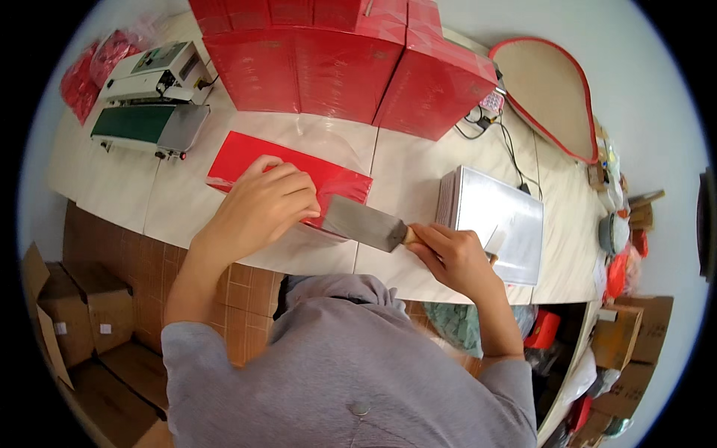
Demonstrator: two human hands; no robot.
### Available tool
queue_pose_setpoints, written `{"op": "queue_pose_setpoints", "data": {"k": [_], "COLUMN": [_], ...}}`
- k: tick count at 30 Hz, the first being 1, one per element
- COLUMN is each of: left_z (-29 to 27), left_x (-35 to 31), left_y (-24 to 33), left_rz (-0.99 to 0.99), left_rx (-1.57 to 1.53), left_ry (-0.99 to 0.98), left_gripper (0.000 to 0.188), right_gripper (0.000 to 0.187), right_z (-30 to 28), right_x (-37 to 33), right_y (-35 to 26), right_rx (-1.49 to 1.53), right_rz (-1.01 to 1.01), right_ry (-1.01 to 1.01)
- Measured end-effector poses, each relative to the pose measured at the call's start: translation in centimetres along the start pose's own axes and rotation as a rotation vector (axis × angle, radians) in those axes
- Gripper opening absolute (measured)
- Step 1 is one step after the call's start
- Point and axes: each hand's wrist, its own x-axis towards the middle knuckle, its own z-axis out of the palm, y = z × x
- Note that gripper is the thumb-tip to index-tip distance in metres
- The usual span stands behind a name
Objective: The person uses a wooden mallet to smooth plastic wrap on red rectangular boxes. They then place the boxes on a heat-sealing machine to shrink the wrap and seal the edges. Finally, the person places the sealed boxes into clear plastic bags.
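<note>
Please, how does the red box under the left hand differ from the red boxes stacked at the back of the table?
The flat red box lies alone on the table near the person, while the stacked red boxes stand together in rows at the back. The left hand presses on the flat red box and the right hand holds a scraper blade at its edge; nobody touches the stacked red boxes. Both are red and look wrapped in shiny film.

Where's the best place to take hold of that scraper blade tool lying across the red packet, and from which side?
Grip the scraper by its pale handle, where the right hand already wraps it, coming from the person's right. The wide, flat metal blade points left onto the red packet, which the left hand presses flat, so only the handle end probably offers a safe, round hold.
</note>
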Motion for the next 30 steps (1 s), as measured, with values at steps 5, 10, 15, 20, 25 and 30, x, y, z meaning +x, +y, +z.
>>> {"op": "queue_pose_setpoints", "data": {"k": [5, 10, 15, 20, 25, 30], "left_z": [0.5, 1.8, 3.0, 3.5, 3.5, 3.4], "left_x": [0.8, 1.1, 1.5, 1.3, 1.0, 0.8], "left_y": [-0.9, -3.0, -3.7, -4.1, -5.4, -5.3], "left_rz": [-0.072, -0.079, -0.106, -0.234, -0.319, -0.337], "left_rx": [-0.121, -0.159, -0.192, -0.216, -0.313, -0.335], "left_ry": [-0.022, -0.017, -0.021, 0.058, 0.103, 0.107], "left_gripper": [0.013, 0.014, 0.014, 0.01, 0.007, 0.007], "right_gripper": [0.018, 0.02, 0.022, 0.022, 0.023, 0.024], "right_z": [-1.7, -0.6, 1.3, 1.0, 0.8, 1.2], "right_x": [-3.2, -3.1, -1.2, -0.1, 0.8, 0.8], "right_y": [0.5, -1.3, -2.3, -2.6, -2.7, -2.3], "right_rx": [0.104, 0.21, 0.117, 0.028, 0.007, -0.054], "right_rz": [0.179, 0.175, 0.014, 0.01, 0.003, -0.045], "right_ry": [0.051, 0.051, 0.073, 0.065, 0.024, 0.032]}}
